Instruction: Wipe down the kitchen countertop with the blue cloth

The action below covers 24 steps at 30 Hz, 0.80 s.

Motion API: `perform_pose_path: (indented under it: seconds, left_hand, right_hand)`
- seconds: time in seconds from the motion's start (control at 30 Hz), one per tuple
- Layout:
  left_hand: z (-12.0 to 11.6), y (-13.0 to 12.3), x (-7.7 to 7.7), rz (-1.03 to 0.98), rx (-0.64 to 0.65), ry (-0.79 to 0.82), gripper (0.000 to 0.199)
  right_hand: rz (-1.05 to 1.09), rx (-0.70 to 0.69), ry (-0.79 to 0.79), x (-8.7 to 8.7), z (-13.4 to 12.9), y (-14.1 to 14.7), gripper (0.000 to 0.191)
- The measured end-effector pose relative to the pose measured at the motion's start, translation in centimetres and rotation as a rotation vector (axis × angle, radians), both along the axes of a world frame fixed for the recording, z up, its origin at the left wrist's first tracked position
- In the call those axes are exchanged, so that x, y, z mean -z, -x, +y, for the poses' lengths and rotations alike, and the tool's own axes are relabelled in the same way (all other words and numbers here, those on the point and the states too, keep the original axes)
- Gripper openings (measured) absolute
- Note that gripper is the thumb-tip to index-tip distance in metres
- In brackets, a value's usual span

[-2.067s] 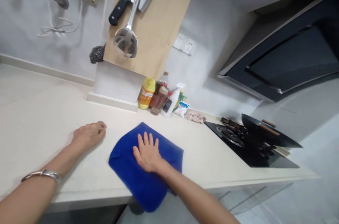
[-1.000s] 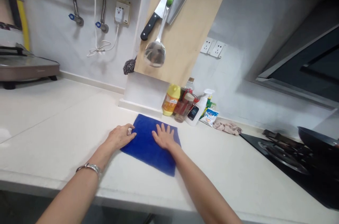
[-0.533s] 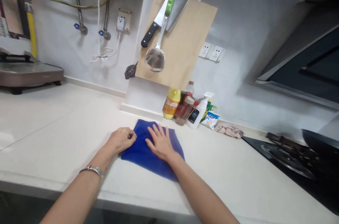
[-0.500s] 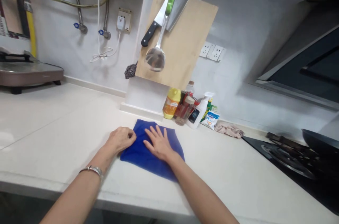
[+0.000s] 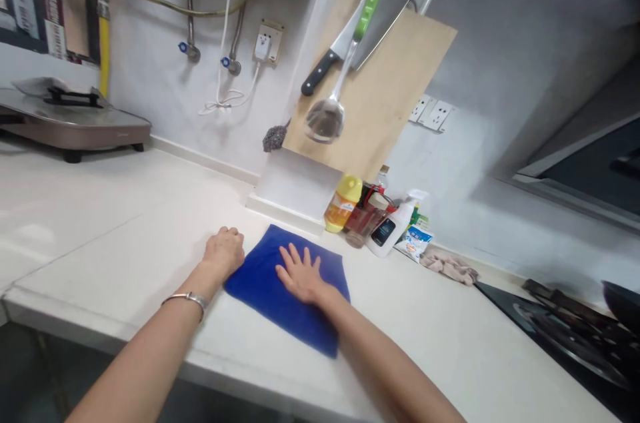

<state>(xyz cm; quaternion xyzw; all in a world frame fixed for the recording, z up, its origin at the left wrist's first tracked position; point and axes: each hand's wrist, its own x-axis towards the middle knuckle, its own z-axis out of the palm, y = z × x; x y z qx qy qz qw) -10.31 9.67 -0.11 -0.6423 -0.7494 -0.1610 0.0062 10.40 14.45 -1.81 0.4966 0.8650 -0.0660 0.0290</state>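
Note:
A blue cloth (image 5: pixel 265 279) lies flat on the white countertop (image 5: pixel 165 243). My right hand (image 5: pixel 301 274) rests on it with spread fingers, palm down near its middle. Beside the cloth's left edge, my left hand (image 5: pixel 223 251) is closed, its knuckles up. The fingertips of that hand are turned under, so whatever they hold, if anything, is hidden. A silver bracelet (image 5: pixel 186 298) circles my left wrist.
Along the wall stand a yellow bottle (image 5: pixel 343 204), a brown-red jar (image 5: pixel 366 221), a white spray bottle (image 5: pixel 393 228) and a crumpled rag (image 5: pixel 450 266). A stove (image 5: pixel 540 336) is at right, an electric pan (image 5: pixel 75 126) at left. Above hangs a cutting board (image 5: pixel 380 103).
The view has swung left. My left hand has moved slightly away from the cloth's left edge, with its knuckles now up. My right hand still lies flat on the cloth, which looks smoother.

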Motion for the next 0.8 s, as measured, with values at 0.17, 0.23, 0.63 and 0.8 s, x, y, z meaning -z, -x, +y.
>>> perform_pose_path:
  seconds: [0.17,0.23,0.63,0.8]
  left_hand:
    - [-1.4,4.7,-0.2,-0.002,0.028,0.099,0.046]
    - [-2.3,6.7,0.5,0.018,-0.031,0.117,0.055]
    - [-4.0,9.4,2.2,0.059,-0.211,0.185,0.072]
    - [-3.9,9.5,2.3,0.042,-0.209,0.183,0.067]
  right_hand:
    - [0.001,-0.022,0.027,-0.5,1.0,3.2,0.069]
    - [0.009,-0.025,0.022,-0.5,1.6,4.6,0.069]
    - [0.003,-0.060,-0.027,-0.1,6.9,13.1,0.067]
    - [0.007,-0.022,-0.035,-0.3,7.0,14.1,0.067]
